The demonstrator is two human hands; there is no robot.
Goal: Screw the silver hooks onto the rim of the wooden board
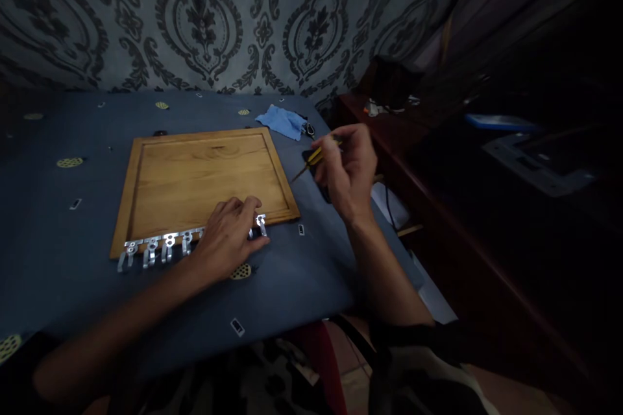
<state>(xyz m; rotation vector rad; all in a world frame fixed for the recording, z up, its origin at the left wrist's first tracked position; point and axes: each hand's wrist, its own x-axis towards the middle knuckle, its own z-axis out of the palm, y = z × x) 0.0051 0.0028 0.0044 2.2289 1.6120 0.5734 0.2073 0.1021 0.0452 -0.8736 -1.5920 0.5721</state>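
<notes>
A framed wooden board (195, 181) lies flat on the blue cloth-covered table. Along its near edge runs a metal hook rail (169, 241) with several silver hooks. My left hand (228, 237) is over the right part of the rail, fingers on top and thumb at the near side, holding it against the board and hiding some hooks. Raised right of the board, my right hand (348, 172) is closed around the yellow handle of a screwdriver (315, 157). Its thin shaft points down and left toward the board's right edge.
A blue cloth (283, 122) lies behind the board's right corner, with a small dark clip-like item (308, 129) beside it. A dark flat object (324, 191) sits partly behind my right hand. Right of the table stands dark reddish wooden furniture (413, 172). Patterned fabric (199, 19) rises behind.
</notes>
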